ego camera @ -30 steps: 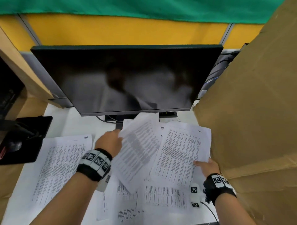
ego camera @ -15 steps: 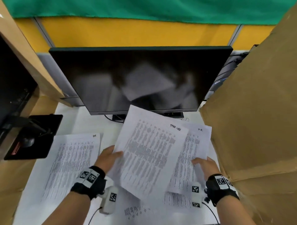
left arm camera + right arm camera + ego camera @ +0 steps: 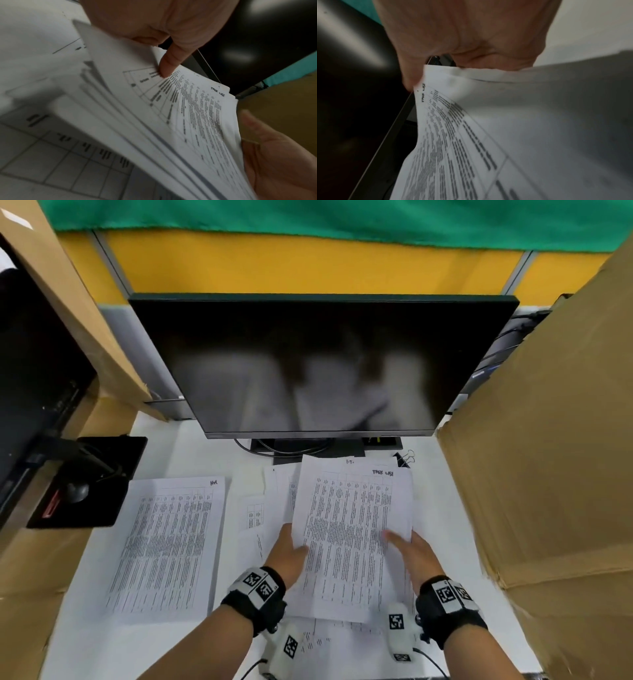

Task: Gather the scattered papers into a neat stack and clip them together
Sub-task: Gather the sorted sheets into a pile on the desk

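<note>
while both hands pinch the bundle (image 3: 346, 529) — left hand (image 3: 286, 556), right hand (image 3: 416, 558) — one loose sheet (image 3: 168, 542) lies toward the desk's left edge, nearer the left hand.

Even, soft overhead light fills the head view, leaving the white tabletop (image 3: 442, 522) bright and the dark monitor (image 3: 322, 364) carrying hazy pale reflections. Wide-angle distortion bows the cardboard panels (image 3: 548, 474) at both sides. Both wrist views are dimmer and smeared by motion blur: printed text on the papers (image 3: 188, 121) streaks, and grey shadow falls beneath the lifted sheets.
</note>
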A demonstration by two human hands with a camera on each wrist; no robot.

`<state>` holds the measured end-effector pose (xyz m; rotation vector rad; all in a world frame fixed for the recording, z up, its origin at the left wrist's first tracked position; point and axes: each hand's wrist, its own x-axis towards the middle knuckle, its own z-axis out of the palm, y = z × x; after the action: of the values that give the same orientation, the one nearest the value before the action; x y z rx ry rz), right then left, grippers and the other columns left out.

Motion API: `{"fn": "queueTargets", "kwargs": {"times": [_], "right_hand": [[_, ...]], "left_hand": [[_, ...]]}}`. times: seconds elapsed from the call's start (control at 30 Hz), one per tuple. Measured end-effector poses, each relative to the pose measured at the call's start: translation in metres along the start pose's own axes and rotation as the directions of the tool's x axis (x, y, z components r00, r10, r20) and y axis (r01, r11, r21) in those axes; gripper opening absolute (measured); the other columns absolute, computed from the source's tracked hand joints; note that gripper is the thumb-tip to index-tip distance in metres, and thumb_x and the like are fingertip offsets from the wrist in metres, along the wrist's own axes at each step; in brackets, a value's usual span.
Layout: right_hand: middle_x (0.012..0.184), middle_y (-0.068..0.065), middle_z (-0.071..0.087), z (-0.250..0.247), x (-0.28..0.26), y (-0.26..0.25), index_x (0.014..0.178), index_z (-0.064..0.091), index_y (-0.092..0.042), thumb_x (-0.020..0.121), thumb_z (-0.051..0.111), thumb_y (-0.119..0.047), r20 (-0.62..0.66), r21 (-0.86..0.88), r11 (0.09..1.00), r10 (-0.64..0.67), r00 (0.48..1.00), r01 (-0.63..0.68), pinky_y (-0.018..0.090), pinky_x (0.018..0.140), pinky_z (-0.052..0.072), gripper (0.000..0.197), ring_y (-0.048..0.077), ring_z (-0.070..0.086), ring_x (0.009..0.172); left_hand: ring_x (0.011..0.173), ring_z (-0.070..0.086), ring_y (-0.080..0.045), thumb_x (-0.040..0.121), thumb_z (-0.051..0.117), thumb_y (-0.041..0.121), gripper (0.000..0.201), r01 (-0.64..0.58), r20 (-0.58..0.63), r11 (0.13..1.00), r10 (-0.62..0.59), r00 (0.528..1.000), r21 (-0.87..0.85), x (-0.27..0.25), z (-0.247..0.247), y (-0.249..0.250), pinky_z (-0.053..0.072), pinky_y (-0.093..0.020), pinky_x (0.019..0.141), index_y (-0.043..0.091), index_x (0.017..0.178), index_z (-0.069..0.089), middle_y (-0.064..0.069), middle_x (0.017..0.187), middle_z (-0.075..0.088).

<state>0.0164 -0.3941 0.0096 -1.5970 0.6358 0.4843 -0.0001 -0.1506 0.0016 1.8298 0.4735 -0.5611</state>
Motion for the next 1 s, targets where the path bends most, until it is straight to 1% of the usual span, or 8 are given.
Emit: {"fn": "queueTargets", "kwargs": {"times": [0.1,0.2,0.37,0.47,0.53,0.67,0.8,1.0], "right_hand": [[0.116,0.01,0.069,-0.003,0.005,0.008,0.111,0.061,-0.02,0.081,0.07,0.0,-0.054,-0.077,0.997,-0.027,0.998,0.023,0.038,0.094,0.049,0.037,0.024,0.064,0.102],[0.102,0.007,0.071,-0.016,0.002,0.009,0.115,0.062,-0.009,0.081,0.065,0.008,-0.111,0.084,0.996,0.017,0.994,-0.007,0.031,0.076,0.049,0.039,0.022,0.064,0.092],[0.107,0.005,0.063,-0.045,0.006,0.014,0.112,0.057,-0.007,0.082,0.063,0.005,-0.194,0.21,0.969,0.171,0.966,-0.13,0.037,0.095,0.035,0.033,0.03,0.051,0.107],[0.133,0.004,0.046,-0.051,0.015,0.019,0.102,0.063,-0.005,0.087,0.055,0.007,-0.147,0.263,0.94,0.263,0.953,-0.219,0.033,0.109,0.026,0.021,0.026,0.039,0.125],[0.137,0.01,0.049,-0.052,0.018,0.024,0.098,0.064,-0.005,0.084,0.06,0.001,-0.218,0.142,0.97,0.224,0.95,-0.197,0.037,0.1,0.032,0.015,0.029,0.045,0.119],[0.111,0.014,0.065,-0.046,0.018,0.027,0.096,0.064,-0.006,0.078,0.066,0.001,-0.218,0.108,0.98,0.19,0.957,-0.169,0.035,0.085,0.039,0.02,0.023,0.056,0.085],[0.101,0.013,0.067,-0.044,0.018,0.026,0.09,0.065,-0.01,0.079,0.065,0.001,-0.223,0.117,0.983,0.167,0.96,-0.144,0.029,0.066,0.04,0.016,0.025,0.057,0.084],[0.085,0.007,0.059,-0.048,0.013,0.018,0.093,0.06,-0.005,0.084,0.06,0.003,-0.202,0.094,0.982,0.182,0.962,-0.165,0.04,0.086,0.041,0.013,0.02,0.048,0.07]], "left_hand": [[0.107,0.055,-0.015,0.094,0.049,0.008,0.038,-0.02,0.07,0.997,0.015,0.997,0.069,0.005,-0.001,-0.003,0.045,-0.027,0.092,0.016,0.129,0.039,-0.001,0.124,0.054],[0.108,0.05,-0.016,0.089,0.059,0.017,0.032,-0.009,-0.117,0.98,0.034,0.993,0.201,0.02,-0.01,-0.007,0.041,-0.028,0.1,0.013,0.12,0.05,-0.006,0.125,0.048],[0.122,0.042,-0.028,0.083,0.067,0.015,0.052,0.095,-0.414,0.992,-0.052,0.909,0.085,0.039,-0.03,0.001,0.037,-0.034,0.101,0.012,0.13,0.045,-0.013,0.133,0.037],[0.12,0.048,-0.029,0.082,0.069,0.011,0.062,0.107,-0.386,0.993,-0.119,0.915,-0.054,0.05,-0.033,0.004,0.04,-0.032,0.094,0.012,0.135,0.037,-0.013,0.134,0.039],[0.112,0.054,-0.029,0.082,0.068,0.008,0.063,0.103,-0.36,0.988,-0.138,0.923,-0.116,0.055,-0.034,0.006,0.042,-0.029,0.087,0.011,0.136,0.035,-0.013,0.133,0.045],[0.094,0.059,-0.024,0.082,0.068,0.006,0.057,0.077,-0.302,0.987,-0.117,0.946,-0.142,0.059,-0.029,0.009,0.047,-0.029,0.083,0.009,0.131,0.038,-0.015,0.122,0.06],[0.12,0.053,-0.026,0.082,0.072,0.016,0.058,0.065,-0.24,0.998,-0.062,0.969,0.003,0.052,-0.017,0.013,0.038,-0.023,0.097,0.007,0.133,0.045,-0.002,0.13,0.054],[0.114,0.057,-0.023,0.09,0.061,0.012,0.042,0.018,-0.262,0.999,-0.003,0.965,0.052,0.04,-0.031,0.013,0.044,-0.025,0.095,0.006,0.13,0.052,-0.01,0.129,0.059]]}}
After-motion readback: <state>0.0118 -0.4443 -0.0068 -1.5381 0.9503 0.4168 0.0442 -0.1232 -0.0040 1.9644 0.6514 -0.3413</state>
